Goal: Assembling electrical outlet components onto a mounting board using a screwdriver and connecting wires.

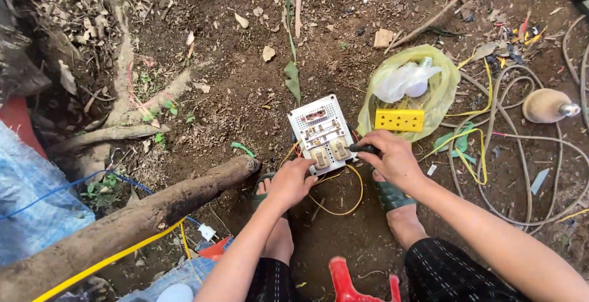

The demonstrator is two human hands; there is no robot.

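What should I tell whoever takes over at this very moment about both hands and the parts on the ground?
Left hand: steadies the near edge of the white switch board on the soil.
Right hand: grips a dark-handled screwdriver, tip at the board's right side.
Yellow wire loops out from under the board.
Yellow socket strip lies on a yellow bag beyond.
Which screws are done: cannot tell.

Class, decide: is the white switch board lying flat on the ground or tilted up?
Tilted: the white switch board leans, its near edge propped by the left hand.
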